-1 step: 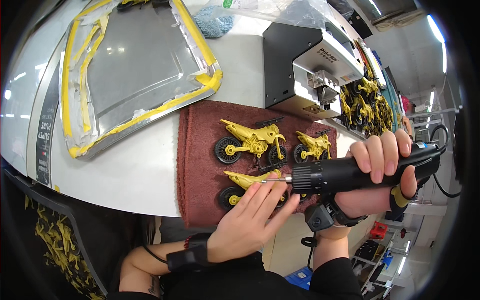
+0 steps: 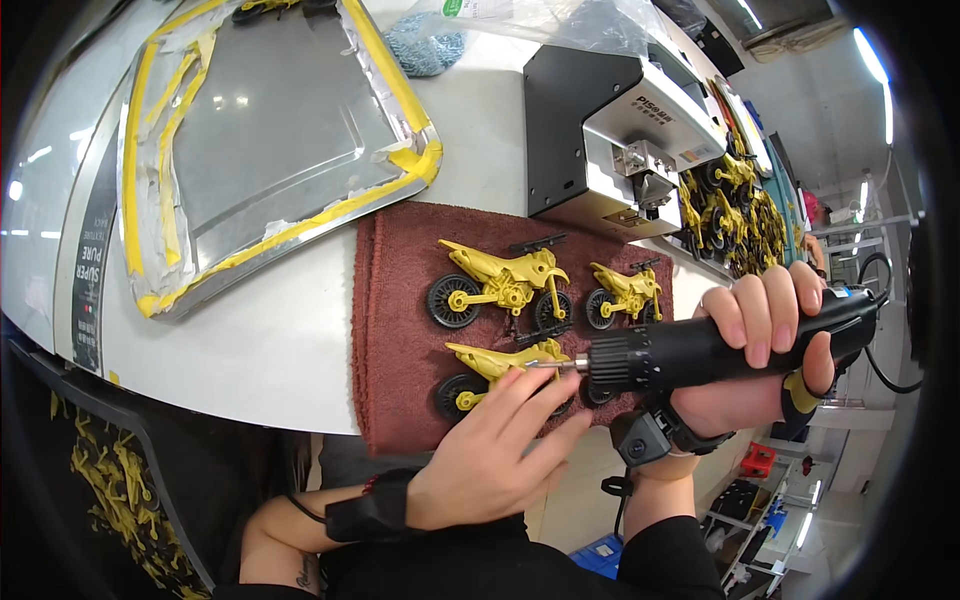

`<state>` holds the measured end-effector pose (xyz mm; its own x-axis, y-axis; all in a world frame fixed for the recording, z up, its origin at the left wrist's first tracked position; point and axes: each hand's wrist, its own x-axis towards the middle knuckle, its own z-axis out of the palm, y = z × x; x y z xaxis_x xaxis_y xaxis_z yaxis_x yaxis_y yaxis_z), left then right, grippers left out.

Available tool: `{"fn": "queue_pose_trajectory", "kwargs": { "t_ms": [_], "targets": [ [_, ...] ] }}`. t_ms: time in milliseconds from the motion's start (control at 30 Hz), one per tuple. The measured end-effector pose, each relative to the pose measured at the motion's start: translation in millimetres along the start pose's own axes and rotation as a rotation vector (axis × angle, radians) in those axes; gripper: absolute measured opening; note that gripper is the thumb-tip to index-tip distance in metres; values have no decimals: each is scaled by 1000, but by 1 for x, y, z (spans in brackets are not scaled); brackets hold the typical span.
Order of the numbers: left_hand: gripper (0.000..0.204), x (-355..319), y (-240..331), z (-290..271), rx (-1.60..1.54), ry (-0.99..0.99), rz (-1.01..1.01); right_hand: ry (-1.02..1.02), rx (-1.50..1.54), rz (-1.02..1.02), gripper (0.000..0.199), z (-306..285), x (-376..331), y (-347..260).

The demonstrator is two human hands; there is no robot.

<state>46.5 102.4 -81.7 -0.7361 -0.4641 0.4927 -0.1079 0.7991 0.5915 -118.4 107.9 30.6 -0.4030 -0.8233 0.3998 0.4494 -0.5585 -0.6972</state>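
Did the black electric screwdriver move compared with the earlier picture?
No. The black electric screwdriver sits at the same spot over the dark red towel, its tip at the same yellow toy motorcycle.

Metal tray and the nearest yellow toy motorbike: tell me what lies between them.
In the head view, bare white tabletop and then the dark red cloth separate the metal tray from the motorbike under the left hand.

You wear 2 black wrist straps, 1 on each arm. The strap behind your left hand [image 2: 490, 455] is a broad plain band. The one under your right hand [image 2: 755, 350] carries a small black camera-like module with a round lens. Dark sleeves cover both forearms below the straps. No gloves.
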Motion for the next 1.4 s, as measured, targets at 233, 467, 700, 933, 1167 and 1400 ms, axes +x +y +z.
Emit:
{"fn": "queue_pose_trajectory", "kwargs": {
  "t_ms": [233, 467, 700, 933, 1167, 1400],
  "targets": [
    [48, 4, 0, -34, -925, 178, -509, 68, 235, -23, 24, -12, -16, -11],
    [18, 14, -3, -37, -707, 26, -391, 143, 265, -1, 23, -15, -29, -16],
    [17, 22, -1, -38, -622, 5, -361, 204, 311, -74, 23, -25, -38, -24],
    [22, 24, 10, -31, -325, 7, -247, 272, 302, -99, 27, -24, -50, -27],
    [26, 27, 10, -26, -242, -17, -202, 147, 240, -143, 31, -40, -60, -26],
    [29, 29, 10, -20, -191, 5, -182, 153, 218, -182, 31, -44, -60, -27]
  ]
}}
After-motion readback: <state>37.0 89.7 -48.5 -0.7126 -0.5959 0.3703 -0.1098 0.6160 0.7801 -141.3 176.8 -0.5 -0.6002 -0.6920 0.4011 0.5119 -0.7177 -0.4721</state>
